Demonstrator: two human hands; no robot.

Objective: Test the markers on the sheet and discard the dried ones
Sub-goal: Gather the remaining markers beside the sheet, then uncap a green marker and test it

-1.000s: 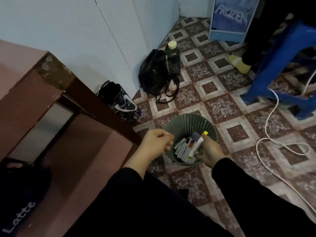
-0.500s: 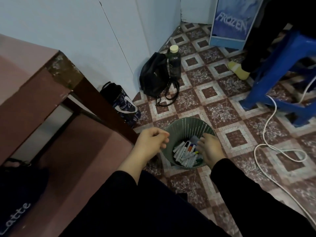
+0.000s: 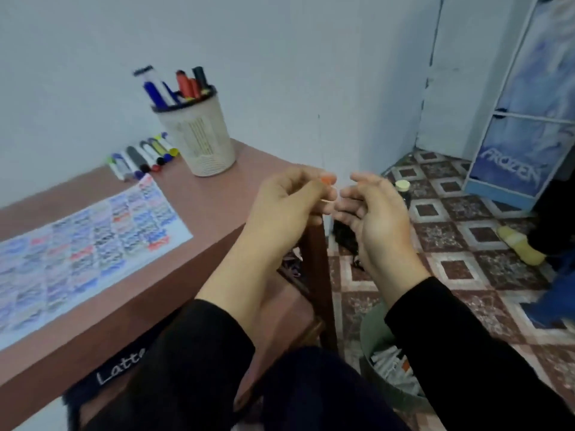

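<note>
The left hand [image 3: 289, 206] pinches what looks like an orange-capped marker [image 3: 327, 179], blurred, above the table corner. The right hand [image 3: 370, 213] hangs beside it, fingers loose, holding nothing. Pull the cap straight off and scribble on a bare patch of the sheet [image 3: 77, 244]; faint ink means the bin [image 3: 370, 337].

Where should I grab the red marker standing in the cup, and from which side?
Pinch the red marker by its upper end, the only part showing above the rim of the cup. Come straight down from above: it stands nearly upright, packed between the black marker and blue markers, so a side approach would likely knock them.
</note>
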